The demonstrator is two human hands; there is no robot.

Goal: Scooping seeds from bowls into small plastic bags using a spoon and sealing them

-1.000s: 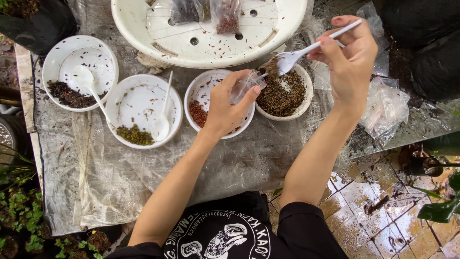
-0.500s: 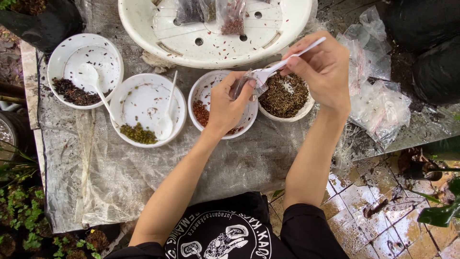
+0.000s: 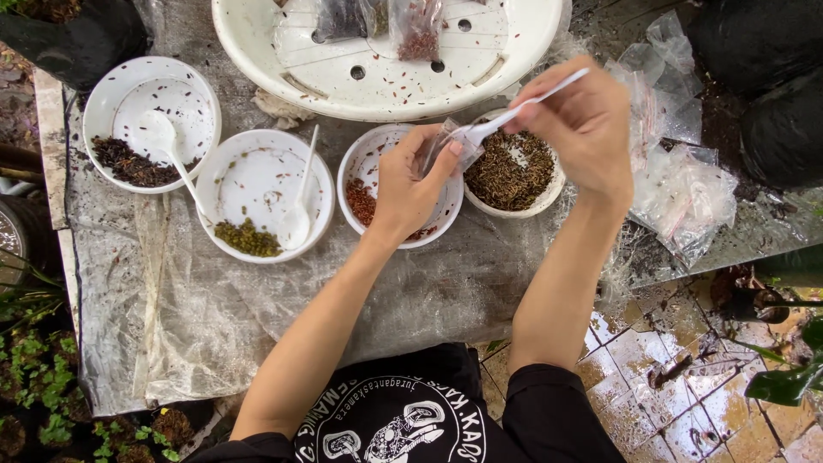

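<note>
A person seated at the near edge of a plastic-covered surface [image 3: 257, 326] spoons seeds into a small clear bag [image 3: 441, 147]. The left hand [image 3: 410, 190] pinches the bag open above a white bowl of reddish seeds [image 3: 364, 199], near the middle of the surface. The right hand [image 3: 583, 124] grips a white plastic spoon [image 3: 514, 111] by its handle, the tip of the spoon at the mouth of the bag. Just beside it, toward the right edge, a bowl of brown seeds [image 3: 514, 171] sits well filled.

The filling looks part done. Two packed bags [image 3: 386, 21] lie in the large white tray [image 3: 514, 60] at the far edge, while a heap of empty clear bags [image 3: 677, 171] waits at the right edge. Toward the left edge, a bowl with a small mound of green seeds [image 3: 247, 236] and a bowl of dark seeds [image 3: 129, 163] each hold a resting spoon, untouched by either hand. How much the bag in hand already holds cannot be told, since the fingers hide it.
</note>
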